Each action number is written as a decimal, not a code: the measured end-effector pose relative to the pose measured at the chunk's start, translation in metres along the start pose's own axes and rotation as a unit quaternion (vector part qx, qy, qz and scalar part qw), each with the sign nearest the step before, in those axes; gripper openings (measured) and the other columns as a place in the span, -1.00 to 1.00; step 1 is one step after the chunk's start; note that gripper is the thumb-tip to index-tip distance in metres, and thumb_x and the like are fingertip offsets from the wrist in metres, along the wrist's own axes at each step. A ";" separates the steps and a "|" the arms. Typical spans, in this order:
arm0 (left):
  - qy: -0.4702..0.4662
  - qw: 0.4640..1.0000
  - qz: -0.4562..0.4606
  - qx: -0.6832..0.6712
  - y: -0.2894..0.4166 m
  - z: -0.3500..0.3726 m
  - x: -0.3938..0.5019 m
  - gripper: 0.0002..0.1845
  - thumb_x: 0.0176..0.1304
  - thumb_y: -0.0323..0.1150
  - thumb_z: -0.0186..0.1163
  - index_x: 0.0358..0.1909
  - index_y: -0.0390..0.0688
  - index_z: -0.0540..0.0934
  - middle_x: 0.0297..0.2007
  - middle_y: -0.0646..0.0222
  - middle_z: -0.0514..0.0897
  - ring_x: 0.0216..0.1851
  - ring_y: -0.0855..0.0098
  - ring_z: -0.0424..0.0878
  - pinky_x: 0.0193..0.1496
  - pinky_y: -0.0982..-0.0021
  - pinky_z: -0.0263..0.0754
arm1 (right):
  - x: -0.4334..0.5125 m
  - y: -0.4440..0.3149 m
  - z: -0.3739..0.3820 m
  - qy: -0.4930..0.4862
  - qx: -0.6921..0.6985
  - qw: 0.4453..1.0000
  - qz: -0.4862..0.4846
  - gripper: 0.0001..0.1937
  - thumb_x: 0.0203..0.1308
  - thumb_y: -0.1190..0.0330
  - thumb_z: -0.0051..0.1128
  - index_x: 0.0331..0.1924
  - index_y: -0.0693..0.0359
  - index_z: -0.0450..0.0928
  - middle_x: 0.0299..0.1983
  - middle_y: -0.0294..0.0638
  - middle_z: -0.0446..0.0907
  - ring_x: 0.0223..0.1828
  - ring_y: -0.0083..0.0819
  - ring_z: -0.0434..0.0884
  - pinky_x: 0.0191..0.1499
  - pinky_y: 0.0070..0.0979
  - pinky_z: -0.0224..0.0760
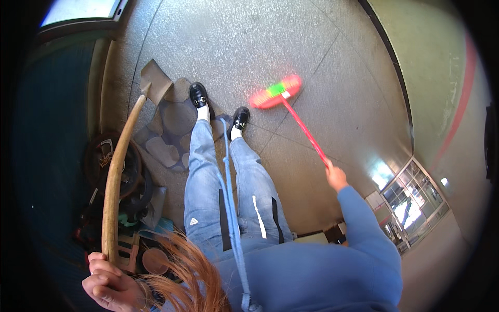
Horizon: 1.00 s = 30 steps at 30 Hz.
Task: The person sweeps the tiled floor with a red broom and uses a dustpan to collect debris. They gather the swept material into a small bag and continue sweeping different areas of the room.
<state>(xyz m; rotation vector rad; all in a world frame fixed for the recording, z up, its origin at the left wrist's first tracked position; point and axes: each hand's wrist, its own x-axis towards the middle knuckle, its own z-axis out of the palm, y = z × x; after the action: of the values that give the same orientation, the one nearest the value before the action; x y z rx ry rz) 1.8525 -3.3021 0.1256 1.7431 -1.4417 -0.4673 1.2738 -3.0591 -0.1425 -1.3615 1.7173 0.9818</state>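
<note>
My left hand (113, 284) is closed around the upper end of a long, slightly curved wooden handle. The handle belongs to a shovel (113, 179), whose flat metal blade (156, 82) is at the floor ahead and to the left of my feet. In my right hand (336, 176) is the red stick of a broom (306, 132). The broom's red and green head (276, 92) is at the floor, ahead and to the right of my right shoe, and looks blurred. A pale label or patch shows where stick and head meet.
My black shoes (199, 95) stand at the edge of a stone-patterned mat (179, 117) on a speckled floor (241, 39). To the left are a round dark container (111, 163) and a clutter of items. A green wall (425, 70) and a glazed door (415, 201) lie right.
</note>
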 end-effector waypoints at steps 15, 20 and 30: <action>0.004 0.999 0.052 0.000 0.011 0.010 -0.099 -0.64 0.48 -0.21 -0.20 -0.50 -0.17 0.28 -0.83 0.51 0.07 -0.79 0.55 0.10 -0.49 0.42 0.25 | 0.192 -0.224 -0.046 0.051 0.097 0.981 -0.162 -0.54 0.29 0.26 -0.23 0.29 -0.22 0.19 -0.26 0.09 0.60 -0.25 0.07 0.60 -0.21 -0.03 0.41; 0.086 0.994 0.049 0.045 -0.002 0.001 -0.106 -0.64 0.48 -0.20 -0.22 -0.50 -0.16 0.27 -0.84 0.51 0.06 -0.80 0.55 0.11 -0.53 0.40 0.28 | 0.139 -0.038 0.012 0.079 -0.085 0.986 -0.120 -0.47 0.23 0.38 -0.23 0.31 -0.28 0.19 -0.43 0.01 0.55 -0.42 0.00 0.60 -0.37 -0.10 0.47; 0.036 0.997 0.066 0.006 -0.013 -0.012 -0.106 -0.65 0.49 -0.23 -0.25 -0.43 -0.21 0.34 -0.82 0.52 0.09 -0.78 0.55 0.09 -0.47 0.39 0.30 | -0.003 0.055 0.020 0.038 0.109 0.992 0.051 -0.49 0.28 0.20 -0.07 0.30 -0.24 0.09 -0.20 0.07 0.61 -0.24 0.13 0.60 -0.17 -0.04 0.47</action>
<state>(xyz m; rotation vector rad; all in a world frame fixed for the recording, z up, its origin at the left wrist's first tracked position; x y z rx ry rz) 1.8398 -3.1987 0.1012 1.6465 -1.4998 -0.3237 1.2219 -3.0317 -0.1417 -1.1934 1.9059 0.7788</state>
